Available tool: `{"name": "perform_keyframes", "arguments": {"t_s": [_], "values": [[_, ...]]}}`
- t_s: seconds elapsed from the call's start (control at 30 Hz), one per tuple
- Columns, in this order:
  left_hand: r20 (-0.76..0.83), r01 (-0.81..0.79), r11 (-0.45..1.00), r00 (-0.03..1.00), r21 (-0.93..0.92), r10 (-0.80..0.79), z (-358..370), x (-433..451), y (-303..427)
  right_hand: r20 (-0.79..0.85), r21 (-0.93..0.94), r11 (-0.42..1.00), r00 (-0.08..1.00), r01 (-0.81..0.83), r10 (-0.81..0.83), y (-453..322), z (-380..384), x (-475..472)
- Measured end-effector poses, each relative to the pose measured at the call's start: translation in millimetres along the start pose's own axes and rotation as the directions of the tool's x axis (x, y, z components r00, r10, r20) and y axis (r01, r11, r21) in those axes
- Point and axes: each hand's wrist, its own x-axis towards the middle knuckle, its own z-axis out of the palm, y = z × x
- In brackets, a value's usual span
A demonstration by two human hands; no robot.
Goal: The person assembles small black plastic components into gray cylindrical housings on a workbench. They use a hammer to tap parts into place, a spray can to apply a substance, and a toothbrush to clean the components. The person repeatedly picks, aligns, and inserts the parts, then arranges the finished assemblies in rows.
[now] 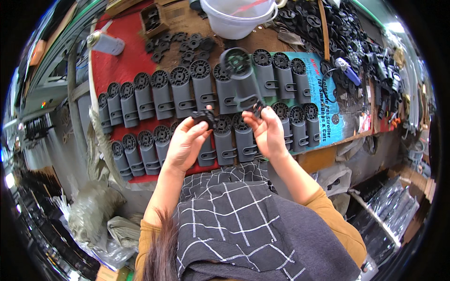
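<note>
My left hand [188, 138] grips a round black plastic part [204, 117] between thumb and fingers, above the rows of housings. In my right hand [269, 130] is a small dark part [258, 108], partly hidden by the fingers. Grey plastic tubular housings [180, 95] lie in two rows across the bench, each with a round ribbed end towards the far side and a looped tab at its side. One grey housing [242, 77] sits higher than its neighbours, just beyond my right hand, and looks blurred. My forearms cover part of the near row.
Flat black plastic pieces [188, 45], a cardboard box [153, 21] and a white bucket [233, 21] stand or lie at the back. A spray can [107, 43] is at back left. A heap of black parts [313, 21] and a purple-handled tool [348, 71] lie to the right.
</note>
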Motion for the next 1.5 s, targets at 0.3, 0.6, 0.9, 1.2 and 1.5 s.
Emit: {"name": "perform_keyframes", "arguments": {"t_s": [0.3, 0.6, 0.9, 1.2, 1.5], "values": [[-0.266, -0.437, 0.89, 0.88, -0.133, 0.392, -44, -114, -45, 0.364, -0.617, 0.739, 0.735, -0.269, 0.572, 67, 57, -83], [-0.961, -0.872, 0.445, 0.266, -0.205, 0.08, -151, -278, -288, 0.085, -0.983, 0.123, 0.265, -0.133, 0.961, 175, 55, -124], [-0.762, -0.966, -0.182, 0.257, -0.183, -0.594, -161, -291, -580, -0.118, -0.969, -0.112, -0.018, 0.219, 0.993, 240, 36, -185], [-0.551, -0.909, -0.411, 0.378, -0.069, -0.744, -137, -313, -737, -0.135, -0.942, -0.147, 0.061, 0.301, 0.989, 241, 28, -202], [-0.636, -0.998, -0.045, 0.012, 0.035, -0.772, -143, -346, -665, -0.034, -0.957, -0.047, 0.05, 0.286, 0.998, 226, 32, -202]]}}
